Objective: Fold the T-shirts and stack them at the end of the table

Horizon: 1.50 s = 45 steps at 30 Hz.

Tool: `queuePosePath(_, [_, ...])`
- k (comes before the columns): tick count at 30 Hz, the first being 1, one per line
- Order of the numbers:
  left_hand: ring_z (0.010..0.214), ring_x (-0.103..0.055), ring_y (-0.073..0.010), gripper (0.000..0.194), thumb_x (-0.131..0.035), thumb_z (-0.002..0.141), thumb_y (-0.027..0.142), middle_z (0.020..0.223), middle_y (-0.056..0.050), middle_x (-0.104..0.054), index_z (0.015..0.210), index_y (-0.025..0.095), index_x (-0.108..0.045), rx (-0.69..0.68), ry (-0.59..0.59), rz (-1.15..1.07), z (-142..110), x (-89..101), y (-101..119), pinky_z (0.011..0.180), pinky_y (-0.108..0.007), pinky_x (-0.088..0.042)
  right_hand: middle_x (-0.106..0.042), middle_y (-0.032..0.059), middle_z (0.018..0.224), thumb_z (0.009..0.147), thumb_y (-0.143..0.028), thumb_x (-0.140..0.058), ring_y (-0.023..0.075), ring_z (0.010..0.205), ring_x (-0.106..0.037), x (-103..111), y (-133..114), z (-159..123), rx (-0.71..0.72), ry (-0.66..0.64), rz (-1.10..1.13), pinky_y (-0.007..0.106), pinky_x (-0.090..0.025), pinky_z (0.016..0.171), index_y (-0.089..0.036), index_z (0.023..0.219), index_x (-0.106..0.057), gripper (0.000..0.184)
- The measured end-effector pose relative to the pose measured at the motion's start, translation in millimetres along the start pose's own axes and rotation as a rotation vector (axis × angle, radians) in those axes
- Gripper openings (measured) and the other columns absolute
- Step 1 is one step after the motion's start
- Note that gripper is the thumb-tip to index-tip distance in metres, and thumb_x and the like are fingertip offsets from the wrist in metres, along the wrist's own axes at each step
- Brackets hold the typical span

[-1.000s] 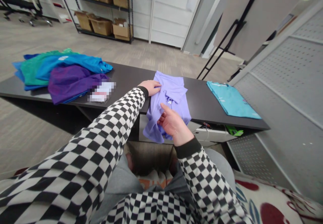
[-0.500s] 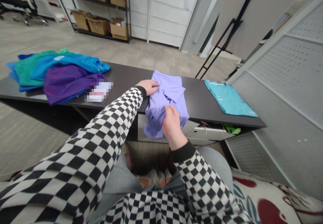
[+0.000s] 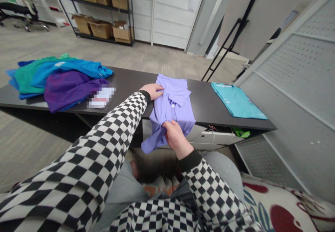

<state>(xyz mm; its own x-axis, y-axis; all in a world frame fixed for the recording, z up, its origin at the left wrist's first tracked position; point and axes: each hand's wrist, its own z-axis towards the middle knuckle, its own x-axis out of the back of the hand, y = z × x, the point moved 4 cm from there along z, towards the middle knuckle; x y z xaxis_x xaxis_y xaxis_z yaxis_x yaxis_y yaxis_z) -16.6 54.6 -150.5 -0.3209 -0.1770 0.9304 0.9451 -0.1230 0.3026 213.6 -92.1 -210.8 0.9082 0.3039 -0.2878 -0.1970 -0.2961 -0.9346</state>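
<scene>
A lavender T-shirt (image 3: 180, 115) lies partly folded on the dark tabletop, its near end hanging over the front edge. My left hand (image 3: 154, 91) is closed on the left edge of the shirt, fingertips on the cloth. My right hand (image 3: 175, 136) pinches a bunched part of the near side between thumb and fingers, just beyond the table's front edge. From that pinch a loose flap of the shirt hangs to the left. A small whitish mark shows in the middle, near the collar folds.
The dark table (image 3: 131, 85) also bears a heap of blue, green and purple clothes (image 3: 65, 82) at left and a blurred white packet (image 3: 101, 97). A folded turquoise shirt (image 3: 237, 101) lies at right, beside a perforated grey panel (image 3: 300, 82). Under the top is an open drawer (image 3: 209, 138).
My right hand has moved toward me and slightly left, drawing out a flap of the lavender T-shirt that hangs lower left. My left hand has stayed at the shirt's left edge.
</scene>
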Motion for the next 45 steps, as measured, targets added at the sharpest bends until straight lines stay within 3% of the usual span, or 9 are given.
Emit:
queuePosePath(6, [0.161, -0.056, -0.0279, 0.058, -0.057, 0.106, 0.056, 0.17, 0.003, -0.065, 0.157, 0.035, -0.075, 0.002, 0.011, 0.01, 1, -1.9, -2, 0.139, -0.038, -0.037, -0.064, -0.003, 0.071, 0.069, -0.041, -0.066, 0.0197, 0.067, -0.062, 18, 26, 1, -0.031, 0.005, 0.002, 0.03, -0.051, 0.063, -0.028, 0.08, -0.054, 0.021])
queuePosePath(10, [0.161, -0.055, -0.0272, 0.058, -0.058, 0.105, 0.055, 0.17, 0.003, -0.065, 0.159, 0.036, -0.074, -0.005, 0.004, 0.007, 1, -1.8, -2, 0.139, -0.038, -0.037, -0.076, 0.0022, 0.083, 0.081, -0.058, -0.076, 0.0235, 0.081, -0.07, 21, 28, -4, -0.009, -0.043, -0.007, 0.033, -0.057, 0.072, -0.026, 0.09, -0.067, 0.034])
queuePosePath(14, [0.162, -0.054, -0.0274, 0.059, -0.058, 0.106, 0.054, 0.17, 0.002, -0.064, 0.159, 0.035, -0.074, -0.001, -0.001, 0.004, 0, 0.4, -2, 0.14, -0.039, -0.036, -0.077, 0.0012, 0.079, 0.068, -0.043, -0.094, 0.0202, 0.076, -0.067, 24, 34, -9, 0.013, -0.197, -0.171, 0.032, -0.056, 0.074, -0.021, 0.087, -0.076, 0.035])
queuePosePath(19, [0.163, -0.054, -0.0274, 0.058, -0.058, 0.106, 0.052, 0.17, 0.002, -0.064, 0.159, 0.034, -0.074, -0.014, -0.006, -0.005, -1, 1.5, -1, 0.14, -0.036, -0.035, -0.067, -0.001, 0.066, 0.066, -0.032, -0.073, 0.0154, 0.062, -0.054, 35, 50, -5, 0.009, -0.178, -0.227, 0.027, -0.043, 0.06, -0.019, 0.07, -0.072, 0.013])
queuePosePath(24, [0.163, -0.053, -0.0258, 0.057, -0.058, 0.107, 0.051, 0.17, 0.004, -0.064, 0.159, 0.036, -0.073, -0.011, -0.01, 0.001, 0, 0.9, -1, 0.141, -0.035, -0.034, -0.067, 0.0004, 0.071, 0.065, -0.037, -0.07, 0.0191, 0.069, -0.059, 34, 52, 0, -0.034, -0.142, -0.012, 0.029, -0.049, 0.065, -0.024, 0.07, -0.065, 0.015])
queuePosePath(28, [0.164, -0.052, -0.0261, 0.057, -0.057, 0.107, 0.052, 0.171, 0.004, -0.063, 0.159, 0.035, -0.074, -0.018, -0.012, 0.005, 1, 0.1, -3, 0.141, -0.035, -0.033, -0.078, 0.0035, 0.091, 0.078, -0.046, -0.082, 0.0219, 0.087, -0.07, 34, 46, -1, 0.06, -0.137, 0.03, 0.032, -0.058, 0.084, -0.023, 0.088, -0.074, 0.027])
queuePosePath(31, [0.164, -0.052, -0.0275, 0.059, -0.057, 0.107, 0.052, 0.171, 0.0, -0.063, 0.159, 0.03, -0.074, -0.025, -0.006, 0.003, 2, -0.5, -3, 0.141, -0.036, -0.033, -0.082, 0.0051, 0.096, 0.075, -0.049, -0.096, 0.0223, 0.087, -0.073, 37, 55, 1, 0.016, -0.241, -0.083, 0.034, -0.059, 0.085, -0.02, 0.099, -0.08, 0.041])
queuePosePath(38, [0.164, -0.053, -0.0256, 0.062, -0.056, 0.106, 0.053, 0.172, 0.001, -0.063, 0.161, 0.031, -0.072, -0.024, -0.013, 0.014, 1, -0.2, -3, 0.141, -0.035, -0.034, -0.084, 0.0047, 0.088, 0.054, -0.044, -0.11, 0.0202, 0.077, -0.073, 69, 94, 28, -0.252, -0.337, -0.349, 0.033, -0.061, 0.078, -0.018, 0.088, -0.084, 0.051])
queuePosePath(45, [0.164, -0.053, -0.0251, 0.063, -0.055, 0.106, 0.054, 0.173, 0.0, -0.062, 0.162, 0.029, -0.072, -0.011, -0.019, 0.016, -1, 1.8, 0, 0.14, -0.033, -0.033, -0.085, 0.0059, 0.087, 0.07, -0.034, -0.101, 0.0248, 0.083, -0.077, 97, 113, 41, -0.252, -0.294, -0.666, 0.036, -0.064, 0.083, -0.019, 0.089, -0.087, 0.028])
